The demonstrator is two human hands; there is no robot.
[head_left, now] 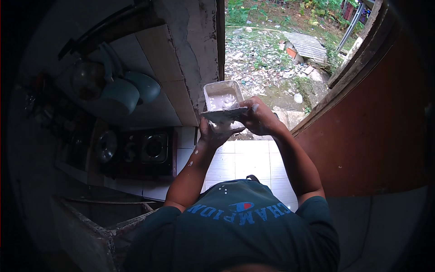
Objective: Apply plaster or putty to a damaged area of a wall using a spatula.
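A small rectangular tub (233,87) with pale walls and whitish paste inside is held up in front of me, by the doorway. My left hand (215,133) is below its near side, thumb up at the left and fingers reaching right, apparently supporting it. White paste smears this hand and forearm. My right hand (259,117) grips the right end of a flat dark scraper (222,114), which lies across the tub's near rim and hides that side. White paste marks the right hand's knuckles. The scraper's left end is close to my left thumb.
A gas stove (154,148) stands low at the left, beneath hanging blue-green pans (120,95). A rough wall edge (192,50) borders the doorway's left; a reddish-brown door (362,131) is at the right. Outside lies rubble with a corrugated sheet (306,46). White tiles (247,158) cover the floor.
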